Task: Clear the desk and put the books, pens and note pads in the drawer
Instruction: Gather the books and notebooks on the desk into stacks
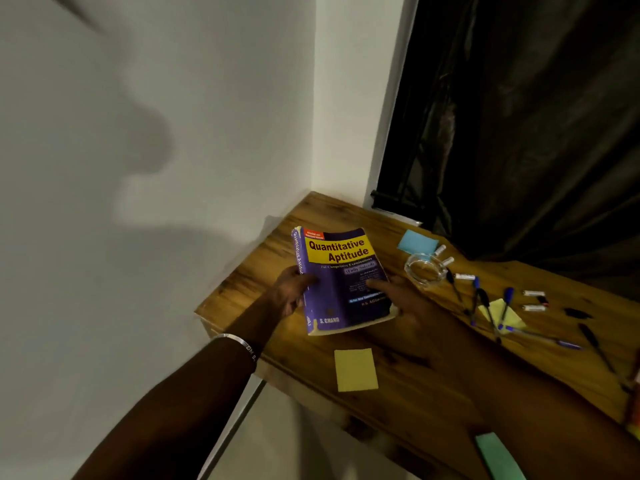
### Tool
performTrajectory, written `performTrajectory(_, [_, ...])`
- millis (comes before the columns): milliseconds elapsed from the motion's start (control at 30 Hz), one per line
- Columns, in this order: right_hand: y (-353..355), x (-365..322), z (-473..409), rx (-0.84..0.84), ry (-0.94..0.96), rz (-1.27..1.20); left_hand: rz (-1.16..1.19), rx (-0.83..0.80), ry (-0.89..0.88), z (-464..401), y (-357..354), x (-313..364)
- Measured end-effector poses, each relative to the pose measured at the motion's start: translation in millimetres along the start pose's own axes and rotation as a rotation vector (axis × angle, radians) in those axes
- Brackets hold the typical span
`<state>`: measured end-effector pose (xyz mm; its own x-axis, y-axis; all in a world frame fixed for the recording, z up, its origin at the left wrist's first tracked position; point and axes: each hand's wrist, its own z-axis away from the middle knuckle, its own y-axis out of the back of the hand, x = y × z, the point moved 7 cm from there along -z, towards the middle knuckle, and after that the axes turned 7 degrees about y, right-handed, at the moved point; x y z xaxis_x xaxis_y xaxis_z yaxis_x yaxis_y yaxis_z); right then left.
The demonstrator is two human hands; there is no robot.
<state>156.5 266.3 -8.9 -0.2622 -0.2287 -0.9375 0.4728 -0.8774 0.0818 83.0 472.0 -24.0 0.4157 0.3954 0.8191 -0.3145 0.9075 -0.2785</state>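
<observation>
Both hands are gripping a thick purple and yellow book [341,278] titled "Quantitative Aptitude" over the far left part of the wooden tabletop [408,372]. The left hand [292,289] is clamping the spine edge, thumb lying on the cover, and a metal bangle [239,344] is circling that wrist. The right hand [403,299] is closing on the opposite edge, its thumb pressing on the cover and its fingers tucked under the pages. Whether the book is resting on the wood or raised just above it cannot be told.

A yellow note pad [356,369] is lying flat near the book, on the side towards the person. A blue note pad [417,241] is sitting farther back, just beside a clear glass ashtray [425,270]; the ashtray is looking empty, though blur is making that uncertain. Right of the ashtray, several pens [485,303] are lying scattered across another yellow note pad [502,315], with small white cylinders [464,277] among them. A green pad [498,457] is showing at the near edge. A dark curtain [519,126] is hanging behind the tabletop.
</observation>
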Motion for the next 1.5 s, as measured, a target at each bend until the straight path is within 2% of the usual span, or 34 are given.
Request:
performTrajectory(167, [56, 11, 25, 0.067, 0.035, -0.007, -0.077, -0.208, 0.055, -11, -55, -7])
performTrajectory(333, [114, 24, 58, 0.173, 0.012, 0.036, -0.148, -0.309, 0.11, -18, -118, -24])
performTrajectory(533, [185, 48, 104, 0.282, 0.023, 0.027, -0.233, -0.322, 0.15, -22, -198, -48])
performTrajectory(800, [285, 78, 188, 0.389, 0.029, 0.028, -0.285, -0.363, 0.116, 1, -321, -89])
performTrajectory(1000, [358, 114, 247, 0.459, -0.034, 0.04, -0.341, -0.415, 0.095, 20, -405, -131])
performTrajectory(1100, [389, 126, 277, 0.511, -0.025, -0.019, -0.357, -0.444, 0.104, 31, -448, -151])
performTrajectory(1267, [426, 137, 321, 0.574, 0.007, -0.07, -0.354, -0.527, 0.113, 41, -513, -181])
performTrajectory(1500, [459, 161, 348, 0.714, -0.011, -0.098, -0.351, -0.535, 0.114, 39, -564, -210])
